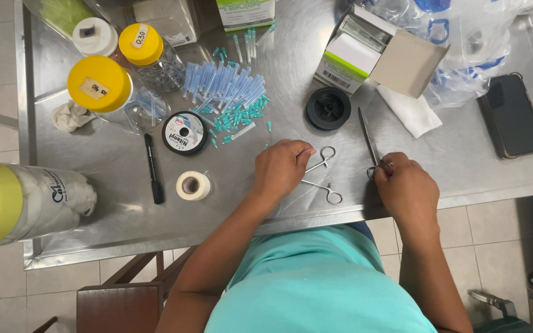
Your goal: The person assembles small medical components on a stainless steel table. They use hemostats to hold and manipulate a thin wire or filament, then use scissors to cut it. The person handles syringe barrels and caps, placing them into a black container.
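— Teal shirt fills the bottom of the head view, both forearms reaching out from it. What do you make of the hands?

— From my desk, the left hand (282,168) lies knuckles-up on the steel table (94,209), fingers curled over the working end of a ring-handled clamp (325,176). Its two finger rings are spread apart and stick out to the right of the hand. I can't see the tips; the hand hides them.

— And the other?

— The right hand (405,188) is closed narrowly around the rings of a long steel instrument (368,139), whose slim shaft points away from the body towards a black spool (328,108). Both tools lie flat on the table near its front edge, just beside each other but not touching.

— Any advice on handling?

— I'd judge both grips should stay low and at the rings. The steel surface looks slick, and the loose blue needles with teal caps (226,92) lie close above the left hand, so a wide sweep could scatter them.

— Anything else nearby?

— A labelled spool of line (184,132), a white tape roll (192,185) and a black marker (153,169) to the left. An open carton (371,52) and a dark phone (512,115) sit well apart on the right.
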